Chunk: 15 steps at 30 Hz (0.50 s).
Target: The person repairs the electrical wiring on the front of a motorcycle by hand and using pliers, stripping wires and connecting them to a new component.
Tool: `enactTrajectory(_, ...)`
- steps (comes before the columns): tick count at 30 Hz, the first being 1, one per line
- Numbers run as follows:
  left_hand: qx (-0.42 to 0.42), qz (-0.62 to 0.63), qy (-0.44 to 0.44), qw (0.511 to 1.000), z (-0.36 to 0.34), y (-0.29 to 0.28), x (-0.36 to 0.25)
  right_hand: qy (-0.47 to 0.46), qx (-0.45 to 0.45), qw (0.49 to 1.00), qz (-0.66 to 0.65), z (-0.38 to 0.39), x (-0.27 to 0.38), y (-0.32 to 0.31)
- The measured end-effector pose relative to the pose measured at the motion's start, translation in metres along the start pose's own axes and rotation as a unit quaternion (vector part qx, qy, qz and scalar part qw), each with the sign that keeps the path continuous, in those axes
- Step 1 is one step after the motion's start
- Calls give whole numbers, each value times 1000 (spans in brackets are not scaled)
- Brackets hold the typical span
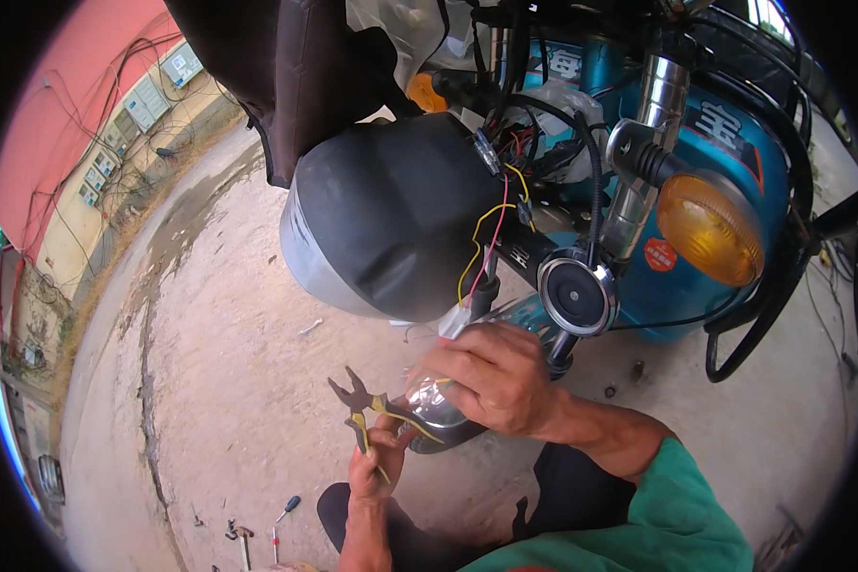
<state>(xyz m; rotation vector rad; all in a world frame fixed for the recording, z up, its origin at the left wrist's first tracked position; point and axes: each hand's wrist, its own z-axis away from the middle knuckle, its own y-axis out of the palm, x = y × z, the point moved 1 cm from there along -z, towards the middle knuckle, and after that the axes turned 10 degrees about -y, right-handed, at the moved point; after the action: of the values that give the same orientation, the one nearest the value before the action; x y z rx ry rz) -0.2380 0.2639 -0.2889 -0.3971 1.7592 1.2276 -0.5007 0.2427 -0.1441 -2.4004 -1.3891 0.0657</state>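
Note:
My left hand (374, 465) is closed on a pair of pliers (357, 400) with yellow and black handles. The jaws point up and away, a little apart, with nothing between them. To its right, my right hand (496, 375) pinches a small white wire connector (455, 321). Yellow and pink wires (489, 253) run from that connector up into a bundle behind the headlight housing (396, 205). This black and silver housing hangs tilted beside the teal three-wheeler or motorcycle front (682, 248). Below my right hand, a shiny clear or chromed piece (436, 404) is partly hidden.
A round black horn with a chrome rim (578, 294) sits just beyond my right hand. An amber turn signal (710, 229) juts out at right. A screwdriver (288, 507) and other tools lie on the concrete ground (229, 372). Meter boxes (145, 103) line the far-left wall.

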Motion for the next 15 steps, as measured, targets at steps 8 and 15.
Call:
enactTrajectory(8, -30, -9, 27, 999, 27, 10, -1, -6, 3, 1000, 7, -1, -3, 2)
enactTrajectory(15, -42, -25, 5, 999, 32, 25, 0, 0, -8, 1000, -13, -1, -4, 1)
